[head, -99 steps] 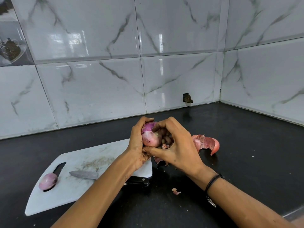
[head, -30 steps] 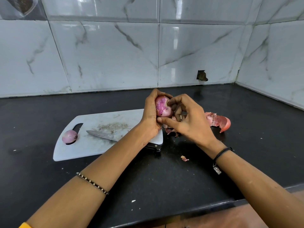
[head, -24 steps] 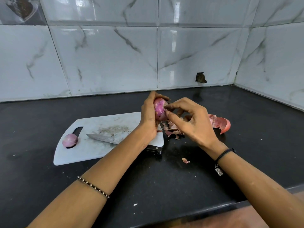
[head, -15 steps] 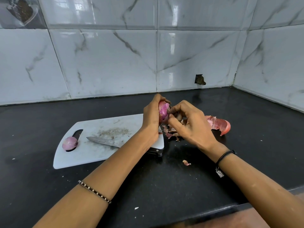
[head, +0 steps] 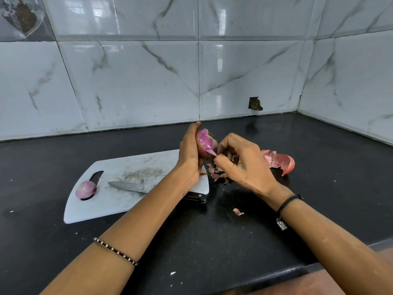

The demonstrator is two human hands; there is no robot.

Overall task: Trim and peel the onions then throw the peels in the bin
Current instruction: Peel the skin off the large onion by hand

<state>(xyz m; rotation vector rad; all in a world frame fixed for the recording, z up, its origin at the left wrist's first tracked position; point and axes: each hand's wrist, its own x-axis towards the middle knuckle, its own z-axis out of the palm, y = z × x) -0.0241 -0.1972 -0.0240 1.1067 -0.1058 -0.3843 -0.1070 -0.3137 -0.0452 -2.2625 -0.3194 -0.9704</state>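
The right hand's fingertips (head: 217, 159) are pinched together on a pointed strip of skin (head: 211, 152) that stands away from the onion (head: 205, 143). The left hand's fingers are clamped round that onion from the far side, holding it in the air just above the near corner of the cutting board (head: 119, 201). The strip looks thin and dry, so a sharp tug would likely tear it short and leave patches to pick at. The bared purple flesh looks slick and could slip from a loosened grip and roll across the desk (head: 212, 241). The left hand (head: 189, 154) stands upright on a straight wrist. The right hand (head: 244, 165) lies palm down with its knuckles arched, and both forearms run in from the near edge. Small scraps (head: 217, 174) lie under the hands, a large peel (head: 278, 160) sits just beyond, and more dropped bits would mean more to gather for the bin, which is out of view. The knife (head: 125, 186) lies under the left wrist, where a dropped arm could knock it. A second onion (head: 85, 189) waits on the board's far end.
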